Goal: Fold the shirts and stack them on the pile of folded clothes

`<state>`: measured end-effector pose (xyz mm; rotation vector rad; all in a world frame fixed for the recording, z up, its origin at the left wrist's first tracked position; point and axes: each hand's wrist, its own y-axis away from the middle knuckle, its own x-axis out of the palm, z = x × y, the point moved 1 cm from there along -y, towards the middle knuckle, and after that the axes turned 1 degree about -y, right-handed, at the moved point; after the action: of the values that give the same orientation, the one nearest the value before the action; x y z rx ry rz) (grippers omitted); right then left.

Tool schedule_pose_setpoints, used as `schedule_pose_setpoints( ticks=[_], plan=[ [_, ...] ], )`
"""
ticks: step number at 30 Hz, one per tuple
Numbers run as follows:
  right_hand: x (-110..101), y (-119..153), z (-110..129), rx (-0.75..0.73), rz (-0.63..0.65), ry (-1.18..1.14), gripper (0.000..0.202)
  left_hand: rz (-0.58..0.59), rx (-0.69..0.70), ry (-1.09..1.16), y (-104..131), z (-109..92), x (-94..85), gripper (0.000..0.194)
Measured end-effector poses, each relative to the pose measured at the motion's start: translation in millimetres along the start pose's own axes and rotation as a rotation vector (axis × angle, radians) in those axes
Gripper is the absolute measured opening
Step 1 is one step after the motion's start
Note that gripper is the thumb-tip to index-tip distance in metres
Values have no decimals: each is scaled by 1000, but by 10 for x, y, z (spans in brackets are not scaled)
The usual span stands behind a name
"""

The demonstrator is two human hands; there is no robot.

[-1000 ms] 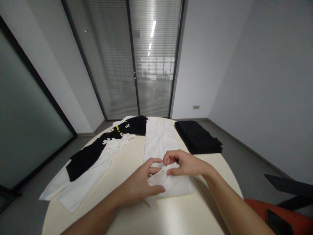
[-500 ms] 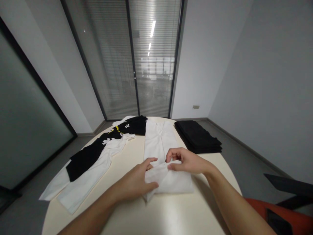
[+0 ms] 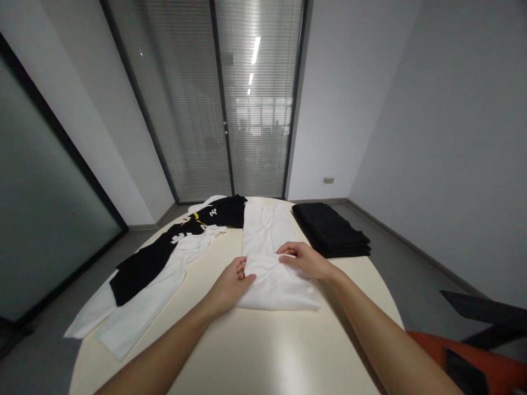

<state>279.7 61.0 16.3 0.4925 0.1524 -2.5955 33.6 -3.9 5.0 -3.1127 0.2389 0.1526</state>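
Note:
A white garment (image 3: pixel 275 288) lies lengthwise on the cream table (image 3: pixel 263 351), its near part folded over onto the rest. My left hand (image 3: pixel 231 282) grips the left edge of the folded part, thumb on top and fingers curled at the side. On the upper right of the fold, my right hand (image 3: pixel 304 259) pinches the cloth between thumb and fingers. Beyond both hands, the far part of the garment stretches flat toward the table's back edge.
Folded black cloths (image 3: pixel 331 230) are stacked at the back right. On the left lie a black garment (image 3: pixel 144 269) with white and yellow marks and white clothing (image 3: pixel 152 302) beside and under it. A red and black chair (image 3: pixel 465 356) stands at the lower right.
Both hands have moved forward, away from me, with the folded part. The fold now lies flatter, and its near edge is farther up the table.

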Motion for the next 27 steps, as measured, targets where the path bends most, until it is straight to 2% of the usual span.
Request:
schedule_pose_setpoints(
  ticks=[3, 6, 8, 12, 15, 17, 18, 21, 23, 25, 27],
  plan=[
    [8, -9, -98, 29, 89, 23, 44, 26, 19, -182, 26, 54, 0, 44],
    [8, 45, -66, 118, 206, -1, 45, 74, 26, -366, 87, -7, -24, 33],
    [14, 101, 1, 176, 303, -10, 46, 181, -7, -420, 149, -91, -36, 26],
    [50, 212, 148, 199, 534, 33, 43, 497, -155, -374, 281, -243, -50, 25],
    [68, 261, 237, 149, 593, 92, 36, 621, -243, -299, 313, -299, -75, 28],
    [62, 260, 282, 104, 522, 127, 31, 597, -198, -252, 284, -315, -85, 28],
    [54, 249, 299, 67, 451, 144, 29, 540, -145, -218, 258, -314, -85, 27],
    [18, 178, 305, -77, 151, 241, 23, 246, 35, -105, 155, -243, -59, 28],
    [1, 120, 253, -143, -13, 313, 21, 96, 85, -67, 87, -119, -26, 35],
    [-6, 67, 159, -147, -70, 352, 22, 55, 83, -70, 27, 37, 4, 44],
    [-9, 29, 52, -119, -44, 366, 22, 57, 65, -97, -15, 166, 12, 49]
  ],
)
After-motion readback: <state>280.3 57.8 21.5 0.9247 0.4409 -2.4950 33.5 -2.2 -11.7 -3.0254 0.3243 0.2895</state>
